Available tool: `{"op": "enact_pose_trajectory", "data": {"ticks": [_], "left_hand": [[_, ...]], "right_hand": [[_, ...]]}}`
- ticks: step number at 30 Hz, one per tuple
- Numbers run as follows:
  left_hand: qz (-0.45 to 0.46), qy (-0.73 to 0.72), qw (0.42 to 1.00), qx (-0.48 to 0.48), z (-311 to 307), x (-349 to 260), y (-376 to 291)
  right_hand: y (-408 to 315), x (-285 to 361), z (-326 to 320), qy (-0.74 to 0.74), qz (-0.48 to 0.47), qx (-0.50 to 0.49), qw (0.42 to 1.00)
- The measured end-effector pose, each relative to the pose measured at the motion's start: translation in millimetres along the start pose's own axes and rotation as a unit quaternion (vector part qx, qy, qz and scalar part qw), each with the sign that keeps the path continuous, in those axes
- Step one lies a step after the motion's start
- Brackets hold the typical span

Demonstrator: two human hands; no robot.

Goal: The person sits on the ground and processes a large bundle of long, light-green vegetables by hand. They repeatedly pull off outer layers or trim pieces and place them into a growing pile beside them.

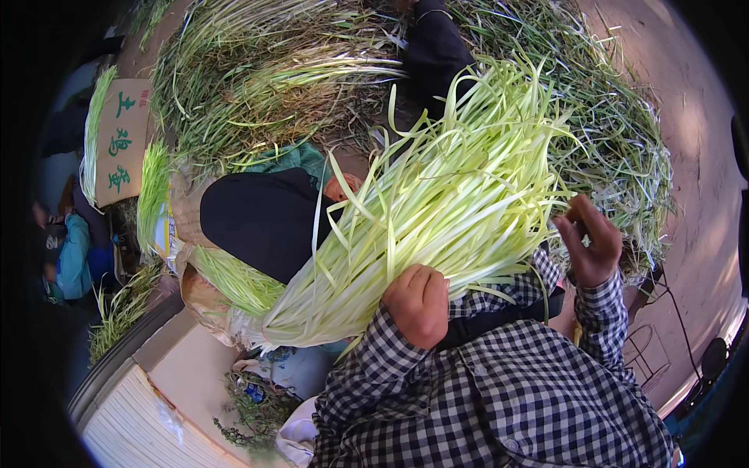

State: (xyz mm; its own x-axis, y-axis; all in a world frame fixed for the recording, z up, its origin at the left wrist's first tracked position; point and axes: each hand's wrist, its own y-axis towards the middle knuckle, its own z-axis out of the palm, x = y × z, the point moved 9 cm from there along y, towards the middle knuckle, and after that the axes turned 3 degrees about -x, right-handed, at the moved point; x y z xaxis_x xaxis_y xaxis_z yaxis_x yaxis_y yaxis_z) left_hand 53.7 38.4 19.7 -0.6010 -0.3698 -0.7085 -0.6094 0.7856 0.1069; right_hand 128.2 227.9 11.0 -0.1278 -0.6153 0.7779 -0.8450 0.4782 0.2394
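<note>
A large loose bundle of pale yellow-green chives (445, 199) lies slantwise across my lap, white stem ends at lower left and leaf tips fanned out to the upper right. My left hand (416, 305) is curled against its near edge, fingers closed on some of the leaves. At the right edge of the bundle, my right hand (590, 241) pinches a thin leaf between thumb and fingers. A second bundle of chives (237, 281) lies on brown paper (202, 298) by the stem ends. Beside the bundle is a rounded black cloth-covered shape (263, 219), apparently a knee.
Heaps of green and dry leaves (281, 99) cover the ground ahead. Another person's dark sleeve (436, 52) reaches in at the top. A cardboard box panel (123, 140) with writing stands left, chive bundles (153, 193) beside it. A person in blue (76, 257) is farther left.
</note>
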Motion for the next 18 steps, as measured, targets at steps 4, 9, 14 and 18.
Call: {"op": "enact_pose_trajectory", "data": {"ticks": [4,9,14,18], "left_hand": [[-0.012,-0.069,0.997,-0.038,-27.5,-12.8,14.1],[0.043,0.036,0.994,-0.094,-79.6,-19.2,39.7],[0.034,0.153,0.988,0.000,-48.4,17.1,23.8],[-0.002,0.177,0.984,0.032,-26.0,32.9,-1.8]], "right_hand": [[-7.0,68.2,97.7,0.067,-0.118,0.139,0.981],[-26.7,73.0,118.8,0.012,-0.183,0.201,0.962],[-14.9,77.2,115.3,-0.027,-0.210,0.139,0.967],[-4.0,79.4,121.7,-0.015,-0.187,0.149,0.971]]}}
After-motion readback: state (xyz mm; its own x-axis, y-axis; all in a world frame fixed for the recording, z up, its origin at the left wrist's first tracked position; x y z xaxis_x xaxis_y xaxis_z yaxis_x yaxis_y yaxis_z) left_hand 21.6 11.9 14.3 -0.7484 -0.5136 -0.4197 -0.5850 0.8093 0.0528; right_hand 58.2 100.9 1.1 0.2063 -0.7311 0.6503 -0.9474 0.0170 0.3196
